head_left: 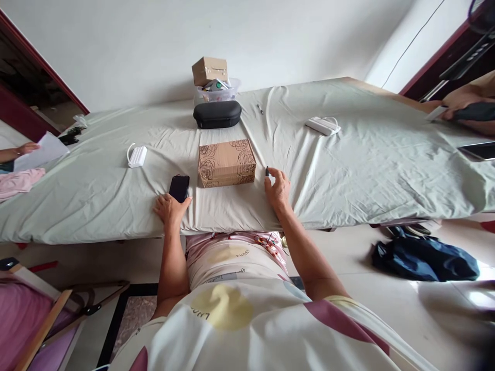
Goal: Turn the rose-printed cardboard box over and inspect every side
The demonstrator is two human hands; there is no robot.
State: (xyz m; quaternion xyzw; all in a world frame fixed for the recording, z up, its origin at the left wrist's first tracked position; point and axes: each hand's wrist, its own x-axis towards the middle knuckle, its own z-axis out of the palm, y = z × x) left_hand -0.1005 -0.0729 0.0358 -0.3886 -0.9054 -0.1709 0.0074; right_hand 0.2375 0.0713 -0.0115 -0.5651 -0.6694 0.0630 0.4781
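My left hand (169, 208) lies flat on the sheet-covered table (348, 170), fingers spread, its tips touching the near end of a black phone (179, 187). My right hand (277, 188) rests to the right of a brown cardboard box (226, 163) and pinches a small dark object (266, 171) between thumb and fingers. The box stands between my two hands, printed with swirl patterns.
Behind the box lie a black zip case (217, 114), a clear tub (216, 93) with a small carton (209, 70) on top, and two white chargers (136, 155) (322, 125). Other people's hands show at left (23, 150) and right (462, 103). A dark bag (425, 257) lies on the floor.
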